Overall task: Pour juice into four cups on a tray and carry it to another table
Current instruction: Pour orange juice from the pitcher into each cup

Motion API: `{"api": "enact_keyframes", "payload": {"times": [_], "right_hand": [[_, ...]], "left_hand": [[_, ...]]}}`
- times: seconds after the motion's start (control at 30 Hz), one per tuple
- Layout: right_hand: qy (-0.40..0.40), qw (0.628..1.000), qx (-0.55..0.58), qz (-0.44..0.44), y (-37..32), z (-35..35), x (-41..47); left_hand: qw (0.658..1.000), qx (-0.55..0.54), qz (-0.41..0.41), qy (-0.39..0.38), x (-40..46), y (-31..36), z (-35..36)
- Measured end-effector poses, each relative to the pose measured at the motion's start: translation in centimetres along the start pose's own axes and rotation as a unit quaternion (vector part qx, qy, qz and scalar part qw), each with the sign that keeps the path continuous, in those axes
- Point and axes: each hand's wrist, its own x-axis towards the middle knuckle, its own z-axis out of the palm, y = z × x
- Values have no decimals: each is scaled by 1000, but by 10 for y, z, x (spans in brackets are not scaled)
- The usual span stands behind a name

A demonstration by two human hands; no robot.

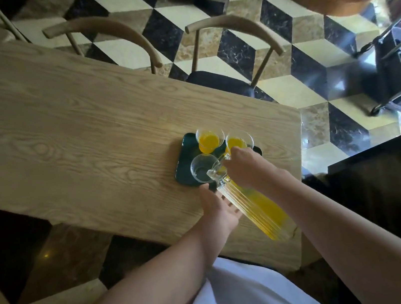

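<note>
Wooden table [64,126], two chairs [235,49] beyond, right hand [246,168] gripping tilted pitcher [253,209], left hand [220,210] open-fingered beneath, cups [209,140] on tray [183,152].

A long light wooden table [59,127] stands on a black, cream and brown checkered floor [251,46], with two curved-back wooden chairs [234,25] beside it.

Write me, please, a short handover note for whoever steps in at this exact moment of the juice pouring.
Hands: right hand grips the neck of the ribbed glass pitcher, tilted with its spout over the empty cup; left hand is open, fingers supporting the pitcher's body from below.
Things: dark green tray sits near the wooden table end.
Done: two cups, far cup and right cup, hold juice.
Left: fill the empty cup; a fourth cup is not visible, probably behind the right hand. Then carry the tray to another table.
</note>
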Motion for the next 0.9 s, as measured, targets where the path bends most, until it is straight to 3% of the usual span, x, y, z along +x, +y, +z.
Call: {"api": "enact_keyframes", "payload": {"times": [0.53, 0.9], "right_hand": [[10, 977, -199, -76, 0, -1, 20], [-27, 964, -243, -102, 2, 5, 40]], "left_hand": [[998, -16, -34, -54, 13, 1, -8], [994, -21, -28, -106, 22, 1, -19]]}}
